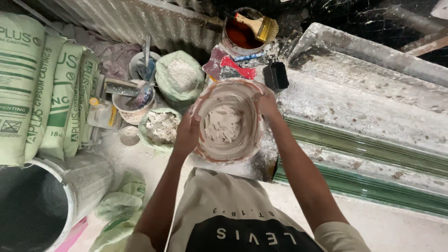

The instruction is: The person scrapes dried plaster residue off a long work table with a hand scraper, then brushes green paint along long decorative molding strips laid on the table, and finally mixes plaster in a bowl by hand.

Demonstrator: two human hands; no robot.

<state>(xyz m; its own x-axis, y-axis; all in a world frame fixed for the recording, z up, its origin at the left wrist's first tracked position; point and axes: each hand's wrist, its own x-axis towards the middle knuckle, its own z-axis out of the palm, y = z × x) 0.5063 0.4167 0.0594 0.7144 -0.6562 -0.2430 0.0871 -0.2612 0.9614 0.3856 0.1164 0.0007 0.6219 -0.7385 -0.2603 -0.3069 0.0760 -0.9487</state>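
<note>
Both hands grip a round bowl [227, 120] held above the person's chest: the left hand [186, 133] clasps its left rim, the right hand [267, 105] its right rim, fingers curled tight on the edge. The bowl is reddish under a crust of dried white plaster, with pale broken chunks lying inside. Left of the bowl sit open bags of white lumps [161, 127] and powder [181, 74]. Beyond the bowl stands a tin of red paint [240, 33] with a yellow brush [259, 25] across it.
</note>
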